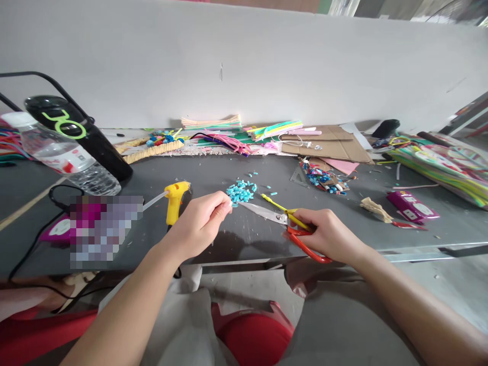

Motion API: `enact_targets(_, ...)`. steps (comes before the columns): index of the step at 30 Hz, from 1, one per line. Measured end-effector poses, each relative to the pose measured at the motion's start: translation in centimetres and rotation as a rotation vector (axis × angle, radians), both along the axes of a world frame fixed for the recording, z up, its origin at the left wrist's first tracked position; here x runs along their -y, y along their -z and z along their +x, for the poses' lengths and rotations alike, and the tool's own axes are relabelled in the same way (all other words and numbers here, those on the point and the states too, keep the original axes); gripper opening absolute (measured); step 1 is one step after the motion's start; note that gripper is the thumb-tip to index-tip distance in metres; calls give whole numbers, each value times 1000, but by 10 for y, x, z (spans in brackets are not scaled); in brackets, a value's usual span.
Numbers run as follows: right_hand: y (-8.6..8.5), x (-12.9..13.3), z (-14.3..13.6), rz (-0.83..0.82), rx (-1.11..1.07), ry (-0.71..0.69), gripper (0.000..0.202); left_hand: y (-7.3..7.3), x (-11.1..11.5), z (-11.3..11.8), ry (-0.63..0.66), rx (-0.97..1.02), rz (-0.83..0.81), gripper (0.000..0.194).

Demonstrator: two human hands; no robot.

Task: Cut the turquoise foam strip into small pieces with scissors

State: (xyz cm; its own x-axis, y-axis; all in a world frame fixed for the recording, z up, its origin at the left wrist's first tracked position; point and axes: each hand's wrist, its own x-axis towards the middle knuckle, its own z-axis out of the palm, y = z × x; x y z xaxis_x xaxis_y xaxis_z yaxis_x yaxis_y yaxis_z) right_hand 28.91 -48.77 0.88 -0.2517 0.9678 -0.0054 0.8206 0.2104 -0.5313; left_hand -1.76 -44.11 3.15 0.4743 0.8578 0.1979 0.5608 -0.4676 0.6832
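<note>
Right fingers (308, 216) curled around scissors (281, 218)

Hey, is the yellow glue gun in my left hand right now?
No, the yellow glue gun stands on the gray table, beyond the left hand and apart from its fingers.

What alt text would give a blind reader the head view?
The right hand holds red-handled scissors pointing toward a pile of small blue pieces beside the left hand; a yellow glue gun is further left on the grey table.
</note>
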Motion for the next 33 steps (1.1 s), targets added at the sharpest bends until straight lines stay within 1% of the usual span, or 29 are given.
enact_targets(5,1,0,-1,-17,-80,38,39,0,0,0,-2,13,58,24)
enact_targets(9,0,0,2,-61,-130,23,43,-2,0,1,-2,17,108,20)
enact_targets(18,-1,-1,4,-73,-65,-24,39,1,-2,2,5,-6,167,20)
enact_targets(25,-1,0,3,-65,-24,-22,33,0,-1,2,13,-18,159,22)
enact_targets(33,-1,-1,3,-64,-16,-18,30,0,-1,1,10,-22,138,23)
